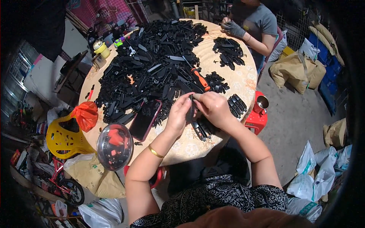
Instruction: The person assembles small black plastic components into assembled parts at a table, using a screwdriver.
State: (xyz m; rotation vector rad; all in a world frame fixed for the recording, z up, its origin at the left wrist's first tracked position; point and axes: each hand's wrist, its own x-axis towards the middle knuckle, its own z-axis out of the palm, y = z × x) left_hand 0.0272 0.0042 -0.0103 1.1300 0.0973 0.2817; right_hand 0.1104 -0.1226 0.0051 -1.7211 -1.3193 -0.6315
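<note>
One black part [191, 112], slim, held above the near side of the round surface [184, 147]. Left grip [181, 111]: clamped on the part. Right grip [213, 108]: clamped on its upper end. Nearby: heap of black pieces [152, 74]; phone [145, 121], lying left of the grips; screwdriver [200, 79], orange and black, beyond them; clear bowl [121, 164], red pieces [116, 137] inside.

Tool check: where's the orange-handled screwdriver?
In the head view, the screwdriver lies at the right edge of the black parts pile, just beyond the right hand.
</note>
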